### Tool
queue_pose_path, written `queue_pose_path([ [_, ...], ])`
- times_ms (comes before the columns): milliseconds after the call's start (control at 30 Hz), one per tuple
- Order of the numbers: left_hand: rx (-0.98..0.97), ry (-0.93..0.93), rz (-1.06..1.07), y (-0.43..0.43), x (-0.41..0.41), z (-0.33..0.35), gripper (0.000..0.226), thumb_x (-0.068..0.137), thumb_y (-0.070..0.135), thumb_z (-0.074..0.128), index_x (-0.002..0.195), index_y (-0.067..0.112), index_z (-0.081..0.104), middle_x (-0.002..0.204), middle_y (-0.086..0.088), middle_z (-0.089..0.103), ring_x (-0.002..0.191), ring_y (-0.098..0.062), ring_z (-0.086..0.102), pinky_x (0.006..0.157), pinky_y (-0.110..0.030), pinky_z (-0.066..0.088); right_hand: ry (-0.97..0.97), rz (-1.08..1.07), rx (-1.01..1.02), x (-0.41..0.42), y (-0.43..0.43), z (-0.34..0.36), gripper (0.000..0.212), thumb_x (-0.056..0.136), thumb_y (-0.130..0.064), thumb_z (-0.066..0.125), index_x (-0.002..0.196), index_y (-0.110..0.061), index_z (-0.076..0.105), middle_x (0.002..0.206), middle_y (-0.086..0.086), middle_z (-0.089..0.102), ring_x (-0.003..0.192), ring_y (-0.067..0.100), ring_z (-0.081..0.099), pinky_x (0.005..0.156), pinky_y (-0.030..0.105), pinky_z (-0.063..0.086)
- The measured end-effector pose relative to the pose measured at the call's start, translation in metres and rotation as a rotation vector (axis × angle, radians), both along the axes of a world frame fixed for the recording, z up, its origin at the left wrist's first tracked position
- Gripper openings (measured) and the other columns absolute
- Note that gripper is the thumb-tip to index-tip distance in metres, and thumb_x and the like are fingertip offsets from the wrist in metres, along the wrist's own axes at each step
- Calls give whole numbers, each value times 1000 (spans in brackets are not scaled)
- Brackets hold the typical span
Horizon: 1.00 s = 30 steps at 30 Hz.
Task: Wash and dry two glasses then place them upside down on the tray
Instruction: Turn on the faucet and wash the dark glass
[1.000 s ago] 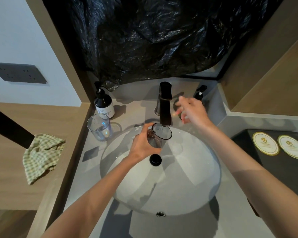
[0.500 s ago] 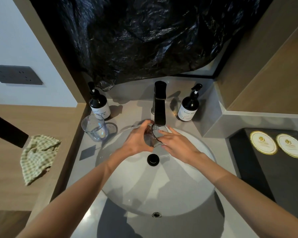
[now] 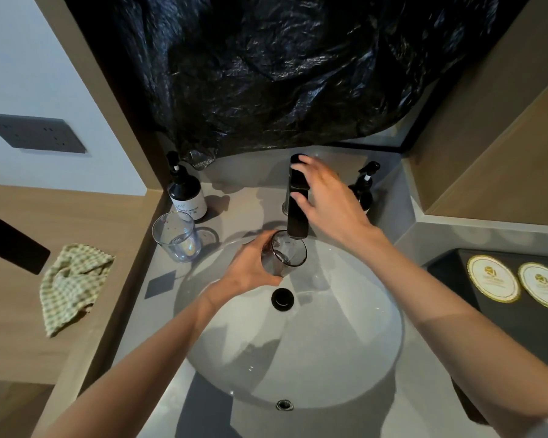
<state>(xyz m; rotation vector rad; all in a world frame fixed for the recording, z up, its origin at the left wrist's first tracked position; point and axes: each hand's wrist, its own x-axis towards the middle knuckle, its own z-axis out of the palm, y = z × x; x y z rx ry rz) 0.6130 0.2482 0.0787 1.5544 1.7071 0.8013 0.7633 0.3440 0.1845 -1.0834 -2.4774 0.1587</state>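
Observation:
My left hand (image 3: 250,268) grips a clear glass (image 3: 286,255) upright over the white sink (image 3: 377,343), its mouth just under the spout of the black tap (image 3: 297,213). My right hand (image 3: 326,197) is spread over the tap's top lever, fingers apart and touching it. A second clear glass (image 3: 177,237) stands upright on the grey counter left of the sink. A black tray (image 3: 450,273) lies at the right edge. A green checked cloth (image 3: 72,284) is crumpled on the wooden ledge to the left.
Two dark pump bottles stand at the back, one at the left (image 3: 185,191) and one partly hidden behind my right hand (image 3: 366,188). Two round gold-rimmed coasters (image 3: 492,278) lie on the tray. Black plastic sheeting (image 3: 282,74) hangs above the tap. The drain plug (image 3: 282,299) is in the basin.
My right hand left the glass's rim and rose to the tap's lever. My left hand kept the glass under the spout.

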Motion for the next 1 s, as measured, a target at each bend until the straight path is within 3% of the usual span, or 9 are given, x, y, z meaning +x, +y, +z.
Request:
queue_pose_path([
  [67,20,-12,22,0,2,0,86,55,12,82,133,22,45,108,10,61,100,-10,60,92,-23,47,-159,-32,-15,-20,17,-8,55,96,-38,51,140,-9,40,152,9,34,144,22,26,105,36,40],
  [133,30,-26,41,0,4,-1,86,55,13,82,132,22,46,106,8,63,98,-11,61,90,-24,48,-246,-92,16,-34,28,-15,56,96,-47,44,133,-6,51,147,12,44,140,22,36,98,36,47],
  [200,30,-40,48,1,5,-1,87,55,14,82,133,21,45,106,8,63,97,-11,61,90,-22,49,-316,-125,100,-39,34,-15,56,91,-50,39,106,-7,71,117,12,68,111,20,64,69,31,58],
  [267,30,-49,44,2,7,0,87,56,13,83,134,19,45,107,8,61,98,-10,60,90,-19,47,-355,-162,213,-37,38,-19,55,87,-48,36,85,-12,77,94,5,76,87,16,73,49,26,55],
  [600,15,-36,28,6,7,0,83,56,16,82,130,25,46,103,10,62,92,-8,59,85,-15,47,-191,-109,424,-39,49,-12,46,86,-30,44,48,-16,65,65,0,73,43,13,64,32,19,39],
  [733,-3,-43,43,3,8,-1,85,57,16,83,133,22,45,104,12,58,93,-6,57,79,-3,39,-100,-104,339,-43,44,-19,47,92,-31,39,69,-8,74,85,9,75,71,21,73,45,28,54],
  [800,-7,-42,53,1,9,-1,86,57,16,84,134,21,44,105,13,57,95,-5,56,80,-3,37,-152,-120,122,-44,40,-14,47,100,-36,33,104,-7,71,115,13,68,108,24,64,77,38,56],
  [867,-10,-47,58,-1,9,-2,86,57,15,84,133,21,44,106,13,56,96,-6,54,78,0,36,-148,-85,-15,-36,34,-10,46,101,-38,37,134,-12,53,140,10,52,134,23,43,101,37,41],
  [1000,-13,-43,73,-4,9,-5,84,55,15,83,130,24,45,106,12,58,97,-10,56,79,-8,39,310,-66,-189,-6,-8,-16,44,99,-31,47,139,-11,44,141,6,48,133,16,42,109,27,32],
])
